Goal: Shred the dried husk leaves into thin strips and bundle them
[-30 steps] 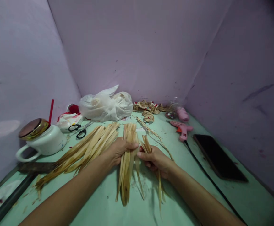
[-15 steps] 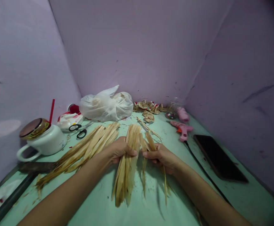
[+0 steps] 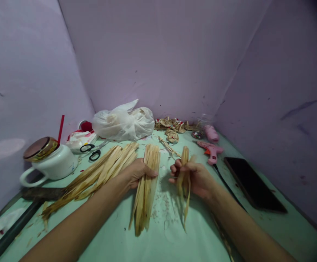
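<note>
My left hand (image 3: 142, 172) is closed round the middle of a bundle of dried, straw-coloured leaf strips (image 3: 144, 203), with the thumb lying across the top. To its right, my right hand (image 3: 195, 176) pinches a smaller bunch of dried strips (image 3: 185, 156) between thumb and fingers; thin ends hang below it. A gap separates the two bunches. Left of my left hand, a fanned pile of dried leaf strips (image 3: 104, 167) lies on the green tabletop (image 3: 115, 236).
Scissors (image 3: 94, 154), a white mug (image 3: 56, 163) and a hammer (image 3: 42, 194) lie left. At the back sit a white plastic bag (image 3: 124, 122) and woven pieces (image 3: 172, 136). A pink glue gun (image 3: 211, 150) and a phone (image 3: 252, 183) are on the right.
My right hand has moved right, away from the left-hand bundle, carrying its small bunch of strips. My left hand keeps its grip in nearly the same place.
</note>
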A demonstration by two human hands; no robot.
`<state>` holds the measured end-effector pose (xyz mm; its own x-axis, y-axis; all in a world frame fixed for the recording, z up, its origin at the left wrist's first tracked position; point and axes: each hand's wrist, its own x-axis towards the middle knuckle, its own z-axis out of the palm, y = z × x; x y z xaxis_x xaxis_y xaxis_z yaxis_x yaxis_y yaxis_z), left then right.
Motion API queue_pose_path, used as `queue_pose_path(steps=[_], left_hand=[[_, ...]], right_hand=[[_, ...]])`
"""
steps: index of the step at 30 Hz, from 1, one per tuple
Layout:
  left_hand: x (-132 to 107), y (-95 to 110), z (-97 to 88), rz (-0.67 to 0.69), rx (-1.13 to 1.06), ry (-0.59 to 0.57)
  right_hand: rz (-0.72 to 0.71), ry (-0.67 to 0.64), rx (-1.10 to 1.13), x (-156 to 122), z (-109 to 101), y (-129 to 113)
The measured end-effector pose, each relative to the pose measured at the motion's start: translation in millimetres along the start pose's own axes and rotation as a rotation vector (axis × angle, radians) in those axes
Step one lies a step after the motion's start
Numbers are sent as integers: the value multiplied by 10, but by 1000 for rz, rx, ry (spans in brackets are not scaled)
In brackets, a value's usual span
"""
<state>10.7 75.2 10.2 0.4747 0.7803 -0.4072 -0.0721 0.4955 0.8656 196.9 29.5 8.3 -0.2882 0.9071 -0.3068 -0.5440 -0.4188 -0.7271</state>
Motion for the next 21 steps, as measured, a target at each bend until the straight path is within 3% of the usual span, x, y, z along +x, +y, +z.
queue_pose_path(steps=[3,7,11,21], left_hand=[[-37,-27,70,37,2,-32],[-67,-100,166,85,38,-55],[-57,-134,179,86,37,-103],[-60,-78,150,9,-69,-12]], right_hand=[[43,129,-81,76,67,175],[5,151,-276,101,137,324],[-16,229,-380,108,134,327],[-61,231,-469,122,79,315]])
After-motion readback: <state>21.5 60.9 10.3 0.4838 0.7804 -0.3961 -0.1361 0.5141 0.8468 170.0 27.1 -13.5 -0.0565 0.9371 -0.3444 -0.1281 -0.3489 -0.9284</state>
